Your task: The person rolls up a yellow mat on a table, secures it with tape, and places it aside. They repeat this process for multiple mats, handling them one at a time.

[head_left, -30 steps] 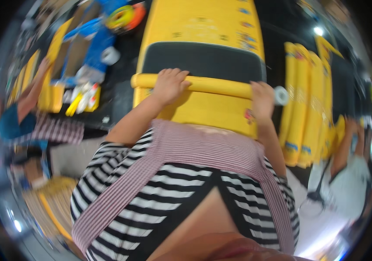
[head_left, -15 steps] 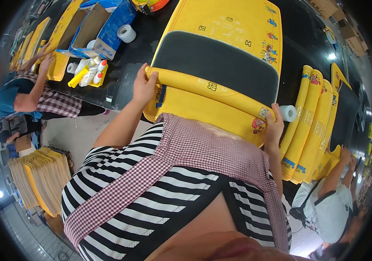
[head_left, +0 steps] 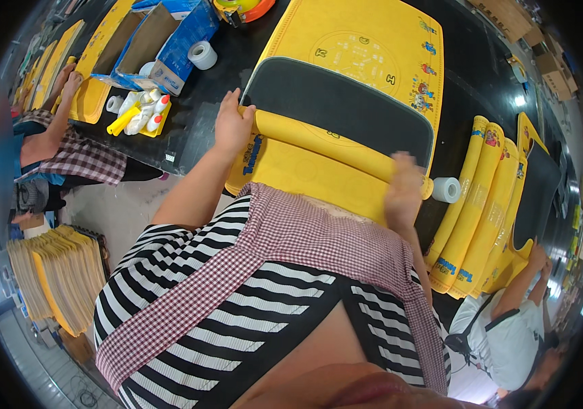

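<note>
A yellow mat with a dark underside lies partly rolled in front of me, its yellow roll (head_left: 318, 140) running crosswise. My left hand (head_left: 233, 126) grips the roll's left end, thumb near the top. Over the right part of the roll is my right hand (head_left: 404, 191), smeared by motion; I cannot tell whether it touches the roll. The dark underside (head_left: 346, 102) shows just beyond the roll. Farther off, a flat yellow mat (head_left: 346, 34) with small printed figures lies on the black table (head_left: 230, 82).
A roll of clear tape (head_left: 447, 190) stands right of the mat, beside several rolled yellow mats (head_left: 472, 204). At the back left are a blue carton (head_left: 169, 48), another tape roll (head_left: 202, 54) and a yellow tray of white bottles (head_left: 143, 112). Co-workers stand on both sides.
My right hand has left the roll's right end and moved left over the roll, now blurred. My left hand stays at the left end, its fingers reaching farther up.
</note>
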The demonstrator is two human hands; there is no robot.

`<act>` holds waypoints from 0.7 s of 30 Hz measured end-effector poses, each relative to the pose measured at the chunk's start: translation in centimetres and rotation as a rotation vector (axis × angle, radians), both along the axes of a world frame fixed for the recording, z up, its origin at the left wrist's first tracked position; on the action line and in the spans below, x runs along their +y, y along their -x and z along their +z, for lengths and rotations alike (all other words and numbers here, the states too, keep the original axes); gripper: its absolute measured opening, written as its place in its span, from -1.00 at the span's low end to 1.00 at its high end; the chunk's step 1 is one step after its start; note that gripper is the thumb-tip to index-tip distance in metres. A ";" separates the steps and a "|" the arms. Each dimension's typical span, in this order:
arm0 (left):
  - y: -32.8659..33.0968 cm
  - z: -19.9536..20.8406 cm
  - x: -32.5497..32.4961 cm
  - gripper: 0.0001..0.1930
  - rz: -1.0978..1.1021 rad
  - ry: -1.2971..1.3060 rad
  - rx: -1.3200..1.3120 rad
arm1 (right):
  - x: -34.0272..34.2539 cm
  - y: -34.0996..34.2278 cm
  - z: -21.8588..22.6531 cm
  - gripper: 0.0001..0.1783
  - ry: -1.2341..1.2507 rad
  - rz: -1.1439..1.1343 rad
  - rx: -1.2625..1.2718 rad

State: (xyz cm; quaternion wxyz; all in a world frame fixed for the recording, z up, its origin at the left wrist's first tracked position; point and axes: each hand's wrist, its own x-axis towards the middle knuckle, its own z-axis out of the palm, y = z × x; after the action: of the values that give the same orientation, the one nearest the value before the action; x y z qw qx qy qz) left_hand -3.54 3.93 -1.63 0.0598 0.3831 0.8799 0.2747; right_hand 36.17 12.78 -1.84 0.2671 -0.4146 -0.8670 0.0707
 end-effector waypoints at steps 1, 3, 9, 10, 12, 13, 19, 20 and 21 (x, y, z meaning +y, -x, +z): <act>-0.6 -0.2 0.9 -0.42 -0.017 0.043 0.191 | -1.0 1.3 -0.9 -0.53 0.093 0.181 0.021; -1.6 0.1 1.7 -0.47 -0.093 0.002 0.599 | -1.5 3.3 0.2 -0.54 0.063 0.152 0.008; -11.1 0.3 4.3 -0.36 -0.959 -0.160 0.312 | 5.0 5.3 0.2 -0.61 0.095 0.116 -0.022; -12.0 0.6 5.3 -0.33 -0.919 -0.156 0.386 | 6.4 5.8 0.0 -0.62 0.089 0.097 -0.049; -12.4 0.8 7.1 -0.28 -0.885 -0.117 0.436 | 9.9 6.4 -0.8 -0.63 0.022 0.090 -0.060; -11.9 0.7 8.6 -0.26 -0.891 -0.080 0.410 | 10.9 6.6 -0.6 -0.63 -0.009 0.089 -0.068; -9.7 1.9 14.9 -0.26 -0.983 0.116 0.259 | 12.7 2.2 3.9 -0.66 0.145 -0.049 0.418; -9.2 1.5 15.2 -0.30 -0.981 0.087 0.265 | 12.5 0.3 4.6 -0.66 0.182 -0.130 0.410; -9.3 2.0 15.9 -0.32 -1.006 0.122 0.245 | 12.5 -2.8 4.4 -0.67 0.223 -0.218 0.419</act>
State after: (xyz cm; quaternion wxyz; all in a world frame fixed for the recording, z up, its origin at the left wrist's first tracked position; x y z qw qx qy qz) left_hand 5.76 19.80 0.33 0.1033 0.7835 0.6021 0.1135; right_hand 38.96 25.24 2.57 0.3995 -0.5089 -0.7298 0.2210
